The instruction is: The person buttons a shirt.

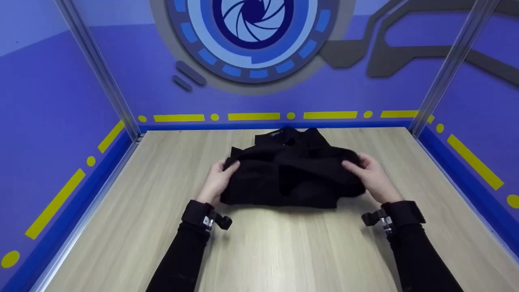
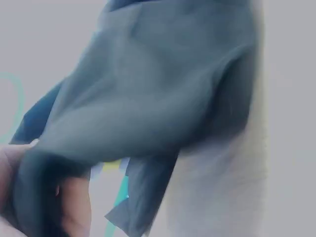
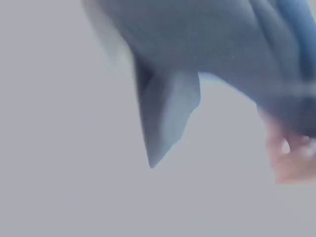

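Observation:
A bunched black garment [image 1: 259, 178] hangs between the two hands over the wooden table in the head view. A collar-like part with a small light mark shows at its far edge. My left hand [image 1: 215, 182] grips its left side, thumb on top and fingers hidden beneath. On the opposite side my right hand [image 1: 375, 178] pinches the cloth between thumb and fingers. In the left wrist view the garment [image 2: 143, 84] looks blurred and drapes down past the fingers. Loose cloth hangs to a point from the garment [image 3: 197, 34] in the right wrist view.
The pale wooden table [image 1: 267, 251] ends at a blue-purple back wall [image 1: 134, 77] with yellow dashes. Side walls with metal corner posts [image 1: 454, 65] stand at left and right. A strapped wrist camera [image 1: 221, 221] sits on each black-sleeved forearm.

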Action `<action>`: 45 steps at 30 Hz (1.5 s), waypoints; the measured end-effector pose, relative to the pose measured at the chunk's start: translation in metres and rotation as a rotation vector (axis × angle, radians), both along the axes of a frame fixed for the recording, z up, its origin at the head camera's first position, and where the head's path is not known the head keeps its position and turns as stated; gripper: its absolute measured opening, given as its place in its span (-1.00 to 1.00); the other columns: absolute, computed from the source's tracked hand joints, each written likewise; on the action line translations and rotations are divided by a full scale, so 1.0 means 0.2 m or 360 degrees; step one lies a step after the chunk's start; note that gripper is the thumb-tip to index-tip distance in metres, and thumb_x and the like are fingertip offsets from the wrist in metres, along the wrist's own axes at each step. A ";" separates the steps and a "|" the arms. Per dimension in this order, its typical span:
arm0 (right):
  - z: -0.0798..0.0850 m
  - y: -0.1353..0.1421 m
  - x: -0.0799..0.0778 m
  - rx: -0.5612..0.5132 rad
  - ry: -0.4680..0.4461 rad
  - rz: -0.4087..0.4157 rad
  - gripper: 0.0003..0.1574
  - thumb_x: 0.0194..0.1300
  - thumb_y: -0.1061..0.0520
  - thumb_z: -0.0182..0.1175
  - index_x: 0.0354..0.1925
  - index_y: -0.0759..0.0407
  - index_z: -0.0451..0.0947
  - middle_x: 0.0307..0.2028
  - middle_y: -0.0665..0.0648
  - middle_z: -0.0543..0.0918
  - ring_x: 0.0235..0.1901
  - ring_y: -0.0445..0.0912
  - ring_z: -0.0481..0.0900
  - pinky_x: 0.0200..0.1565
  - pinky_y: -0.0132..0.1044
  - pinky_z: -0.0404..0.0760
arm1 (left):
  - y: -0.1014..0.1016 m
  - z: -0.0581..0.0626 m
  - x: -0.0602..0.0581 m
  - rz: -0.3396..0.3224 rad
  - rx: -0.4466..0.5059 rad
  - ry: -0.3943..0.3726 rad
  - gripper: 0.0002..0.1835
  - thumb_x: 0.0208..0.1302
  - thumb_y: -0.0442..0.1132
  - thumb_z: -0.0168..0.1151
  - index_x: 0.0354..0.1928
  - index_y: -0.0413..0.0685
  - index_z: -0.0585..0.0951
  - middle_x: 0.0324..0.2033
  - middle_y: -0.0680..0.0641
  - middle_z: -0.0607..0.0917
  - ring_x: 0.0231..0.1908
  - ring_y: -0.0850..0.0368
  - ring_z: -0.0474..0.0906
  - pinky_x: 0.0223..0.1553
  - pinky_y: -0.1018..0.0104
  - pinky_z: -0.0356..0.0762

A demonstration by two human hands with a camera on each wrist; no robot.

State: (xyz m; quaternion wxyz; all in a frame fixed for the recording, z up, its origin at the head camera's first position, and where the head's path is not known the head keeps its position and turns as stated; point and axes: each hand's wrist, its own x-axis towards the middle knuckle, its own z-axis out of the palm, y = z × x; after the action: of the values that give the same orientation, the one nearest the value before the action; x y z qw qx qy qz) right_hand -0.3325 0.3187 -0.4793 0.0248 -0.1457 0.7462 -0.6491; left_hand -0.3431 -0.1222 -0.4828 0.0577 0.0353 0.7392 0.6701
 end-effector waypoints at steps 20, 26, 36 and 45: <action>0.02 -0.24 -0.14 0.1161 0.0333 -0.0126 -0.83 0.34 0.04 0.20 -0.31 0.12 0.54 -0.45 0.05 0.61 -0.46 -0.08 0.50 -0.33 -0.22 0.48 | 0.14 -0.01 -0.12 -0.0074 -0.0851 0.0120 -0.78 0.33 -0.16 0.19 -0.38 -0.17 0.60 -0.43 0.03 0.55 -0.37 0.14 0.46 -0.32 0.38 0.42; 0.03 -0.14 -0.12 0.1102 0.0277 -0.0385 -0.78 0.32 0.07 0.09 -0.43 0.16 0.43 -0.55 0.04 0.42 -0.54 -0.07 0.40 -0.43 -0.25 0.40 | 0.05 0.04 -0.09 0.0202 -0.0823 0.0064 -0.84 0.15 -0.16 0.24 -0.48 -0.06 0.54 -0.44 0.01 0.54 -0.42 0.11 0.45 -0.43 0.37 0.40; 0.04 -0.06 -0.07 0.1061 -0.0425 0.0237 -0.45 0.28 -0.23 0.21 -0.34 0.27 0.48 -0.60 0.09 0.49 -0.65 -0.07 0.45 -0.50 -0.15 0.60 | -0.06 0.06 -0.06 -0.0262 -0.1023 -0.0098 -0.88 0.09 -0.26 0.30 -0.35 -0.10 0.55 -0.51 0.04 0.55 -0.54 0.20 0.44 -0.48 0.35 0.47; -0.05 -0.16 -0.17 0.1379 0.0408 -0.0226 -0.43 0.39 0.00 0.13 0.25 0.22 0.34 0.08 0.38 0.55 0.07 0.25 0.52 0.10 0.11 0.46 | 0.07 0.02 -0.15 -0.0347 -0.1077 0.0434 -0.53 0.30 -0.38 0.04 0.27 -0.21 0.39 0.20 -0.24 0.53 0.25 -0.09 0.42 0.30 0.06 0.32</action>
State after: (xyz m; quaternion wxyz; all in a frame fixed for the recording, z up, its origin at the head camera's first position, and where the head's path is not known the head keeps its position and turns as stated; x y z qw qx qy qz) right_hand -0.3662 0.2876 -0.4896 -0.0536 -0.1494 0.9541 -0.2540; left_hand -0.3737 -0.1077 -0.4794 0.0380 0.1817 0.9114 0.3672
